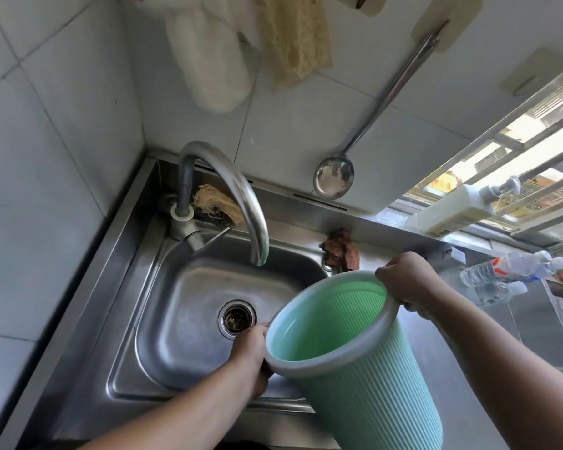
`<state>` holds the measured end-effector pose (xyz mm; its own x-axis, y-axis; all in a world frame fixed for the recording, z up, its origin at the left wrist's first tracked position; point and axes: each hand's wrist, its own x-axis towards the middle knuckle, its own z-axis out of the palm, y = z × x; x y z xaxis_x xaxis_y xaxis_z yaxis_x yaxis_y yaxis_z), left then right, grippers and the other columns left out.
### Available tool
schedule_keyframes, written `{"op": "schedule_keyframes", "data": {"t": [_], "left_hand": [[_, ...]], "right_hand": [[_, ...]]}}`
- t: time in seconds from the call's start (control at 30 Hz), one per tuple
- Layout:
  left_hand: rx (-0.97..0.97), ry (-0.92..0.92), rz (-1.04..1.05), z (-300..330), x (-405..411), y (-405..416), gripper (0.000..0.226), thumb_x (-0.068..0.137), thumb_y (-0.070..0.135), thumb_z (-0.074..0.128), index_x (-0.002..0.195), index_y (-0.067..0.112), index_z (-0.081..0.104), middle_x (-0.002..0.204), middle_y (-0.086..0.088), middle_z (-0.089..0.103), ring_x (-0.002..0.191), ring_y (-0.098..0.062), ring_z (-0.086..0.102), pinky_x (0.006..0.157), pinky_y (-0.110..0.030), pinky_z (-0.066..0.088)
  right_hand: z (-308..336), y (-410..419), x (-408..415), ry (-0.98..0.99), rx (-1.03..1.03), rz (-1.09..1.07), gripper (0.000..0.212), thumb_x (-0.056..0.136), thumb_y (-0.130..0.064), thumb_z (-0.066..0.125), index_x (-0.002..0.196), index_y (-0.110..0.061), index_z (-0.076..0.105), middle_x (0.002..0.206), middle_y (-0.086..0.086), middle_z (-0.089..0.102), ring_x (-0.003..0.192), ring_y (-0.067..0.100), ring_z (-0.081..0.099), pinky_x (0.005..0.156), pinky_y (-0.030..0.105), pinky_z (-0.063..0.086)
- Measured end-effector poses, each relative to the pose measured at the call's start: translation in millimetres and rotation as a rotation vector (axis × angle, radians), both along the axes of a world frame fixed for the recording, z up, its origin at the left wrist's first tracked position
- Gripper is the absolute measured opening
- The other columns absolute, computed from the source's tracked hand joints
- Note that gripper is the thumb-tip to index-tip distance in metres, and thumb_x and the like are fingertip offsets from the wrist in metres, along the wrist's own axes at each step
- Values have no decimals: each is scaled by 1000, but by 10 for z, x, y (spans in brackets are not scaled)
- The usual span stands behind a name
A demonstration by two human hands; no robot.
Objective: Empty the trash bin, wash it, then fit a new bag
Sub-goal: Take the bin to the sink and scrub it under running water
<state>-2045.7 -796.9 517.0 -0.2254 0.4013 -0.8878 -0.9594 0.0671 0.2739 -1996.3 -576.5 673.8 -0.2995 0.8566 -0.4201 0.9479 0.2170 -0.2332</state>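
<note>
The green ribbed trash bin [364, 368] is the nearest thing, held tilted over the right front part of the stainless steel sink [182, 319]. Its long axis slants from the base at lower right, cut off by the bottom edge of the picture, up and left to the open mouth, which faces the curved faucet [228, 190] and the back wall. The left hand [252, 352] is the grip on the near left of the grey rim, fingers curled closed around it, partly hidden behind the rim. The right hand [407, 280] clasps the far right of the rim, thumb over the top edge and fingers wrapped outside. So the bin hangs between the two hands, its mouth spanning from one to the other. The inside looks empty and smooth green; whether it is wet is hard to tell. The drain strainer [237, 318] lies just left of the left hand. A ladle [333, 180] hangs on the tiled wall, a scouring pad [216, 206] sits behind the faucet, and plastic bottles [514, 267] lie on the bench at right.
</note>
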Motion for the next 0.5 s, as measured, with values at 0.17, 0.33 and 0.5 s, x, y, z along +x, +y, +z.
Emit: {"op": "schedule_keyframes", "data": {"t": [0.17,0.33,0.5], "left_hand": [[-38,-92,-18,-48,36,61,35,76,3,48,99,3,75,83,-16,67,73,-29,64,59,-28,41],[-73,-137,-43,-111,41,79,37,70,1,44,94,4,73,85,-16,66,76,-29,61,59,-26,39],[-99,-159,-45,-239,29,73,30,74,0,42,60,7,68,55,-7,63,57,-27,59,52,-23,38]], "right_hand": [[-120,46,-25,-73,-25,-20,12,66,-3,45,57,-7,39,43,8,36,38,16,29,48,24,27],[-187,19,-77,-137,-39,-59,13,66,1,42,57,-6,37,51,10,35,41,17,30,48,24,26],[-294,8,-141,-232,-37,-26,23,73,3,46,54,-6,38,46,8,38,37,18,36,43,18,30]]}}
